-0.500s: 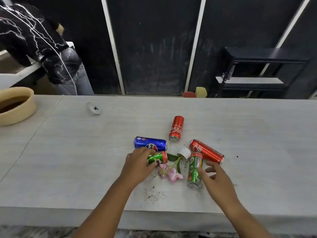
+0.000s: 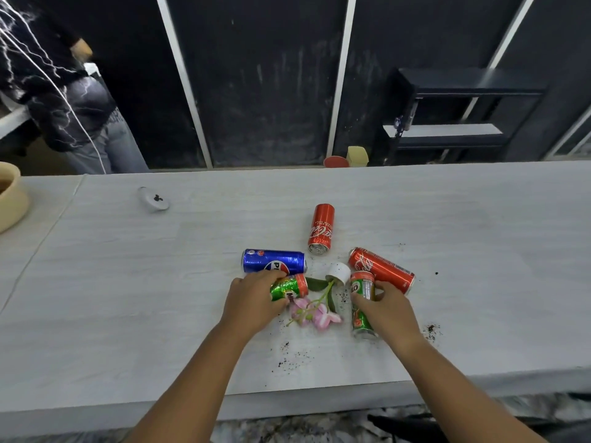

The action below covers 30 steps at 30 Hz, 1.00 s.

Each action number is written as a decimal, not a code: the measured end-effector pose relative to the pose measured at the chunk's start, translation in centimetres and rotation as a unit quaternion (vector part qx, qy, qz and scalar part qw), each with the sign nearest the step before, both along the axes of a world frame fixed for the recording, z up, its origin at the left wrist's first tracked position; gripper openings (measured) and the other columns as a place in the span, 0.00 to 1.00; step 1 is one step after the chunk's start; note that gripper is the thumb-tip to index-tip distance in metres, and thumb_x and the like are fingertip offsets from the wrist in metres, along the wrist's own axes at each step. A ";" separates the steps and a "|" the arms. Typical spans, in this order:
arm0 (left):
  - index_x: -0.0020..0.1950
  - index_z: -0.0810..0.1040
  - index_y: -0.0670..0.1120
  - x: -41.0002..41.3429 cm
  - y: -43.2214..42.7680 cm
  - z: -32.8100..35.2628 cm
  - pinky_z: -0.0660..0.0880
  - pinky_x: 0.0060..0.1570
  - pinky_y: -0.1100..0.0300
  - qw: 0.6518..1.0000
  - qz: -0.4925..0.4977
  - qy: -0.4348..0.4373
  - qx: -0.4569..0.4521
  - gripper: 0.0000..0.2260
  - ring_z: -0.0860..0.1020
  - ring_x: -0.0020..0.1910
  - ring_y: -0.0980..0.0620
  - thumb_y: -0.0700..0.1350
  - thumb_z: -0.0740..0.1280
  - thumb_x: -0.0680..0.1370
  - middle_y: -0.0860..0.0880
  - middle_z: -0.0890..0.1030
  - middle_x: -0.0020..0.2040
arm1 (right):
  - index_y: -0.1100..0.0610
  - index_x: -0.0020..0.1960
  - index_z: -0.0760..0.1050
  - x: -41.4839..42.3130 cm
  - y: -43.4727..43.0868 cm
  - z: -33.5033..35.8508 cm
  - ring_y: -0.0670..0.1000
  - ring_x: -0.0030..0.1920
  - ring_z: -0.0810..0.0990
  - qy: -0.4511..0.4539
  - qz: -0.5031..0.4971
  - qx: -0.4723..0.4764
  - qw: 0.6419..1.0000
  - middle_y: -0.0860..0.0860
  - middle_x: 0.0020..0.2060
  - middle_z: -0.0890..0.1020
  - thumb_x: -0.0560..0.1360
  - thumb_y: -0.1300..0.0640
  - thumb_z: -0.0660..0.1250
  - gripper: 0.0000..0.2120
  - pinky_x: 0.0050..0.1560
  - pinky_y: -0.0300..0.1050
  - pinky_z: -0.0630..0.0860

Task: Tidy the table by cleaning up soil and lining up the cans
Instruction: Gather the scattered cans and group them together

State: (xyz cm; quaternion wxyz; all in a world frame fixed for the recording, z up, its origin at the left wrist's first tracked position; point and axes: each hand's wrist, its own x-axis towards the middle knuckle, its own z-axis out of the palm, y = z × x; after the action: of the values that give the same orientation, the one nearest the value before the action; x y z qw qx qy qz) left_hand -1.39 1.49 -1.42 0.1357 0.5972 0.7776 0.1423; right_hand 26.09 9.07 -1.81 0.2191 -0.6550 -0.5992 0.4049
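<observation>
Several cans lie on their sides on the pale table (image 2: 128, 298). My left hand (image 2: 252, 302) grips a green can (image 2: 289, 287) just in front of a blue can (image 2: 273, 261). My right hand (image 2: 388, 311) grips a second green can (image 2: 361, 302) that lies next to a red can (image 2: 382, 269). Another red can (image 2: 321, 228) lies farther back. Between my hands a small white pot (image 2: 339, 272) is tipped over, with a pink flower (image 2: 315, 313) spilled out. Dark soil specks (image 2: 289, 356) are scattered near the front edge and at the right (image 2: 431, 329).
A small white dish (image 2: 153, 199) sits at the back left, and a tan bowl (image 2: 11, 199) stands at the far left edge. Another person (image 2: 64, 100) stands behind the table at the left. A dark shelf unit (image 2: 457, 113) is behind at the right.
My right hand has moved forward and closed around the green can on the right. My left hand has settled its grip on the left green can.
</observation>
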 end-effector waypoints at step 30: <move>0.69 0.77 0.69 20.6 11.6 5.4 0.81 0.57 0.63 0.904 -0.034 -0.410 0.115 0.25 0.80 0.62 0.64 0.56 0.80 0.75 0.66 0.80 0.65 | 0.44 0.68 0.77 19.2 9.0 5.4 0.46 0.54 0.85 0.167 -0.144 0.141 0.965 0.43 0.58 0.84 0.73 0.53 0.81 0.25 0.45 0.43 0.79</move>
State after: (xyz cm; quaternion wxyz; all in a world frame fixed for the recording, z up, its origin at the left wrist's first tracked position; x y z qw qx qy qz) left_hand 19.17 13.09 3.99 0.3774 0.5240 0.6107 0.4582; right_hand 45.26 18.03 3.62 0.4621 -0.6199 -0.5046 0.3841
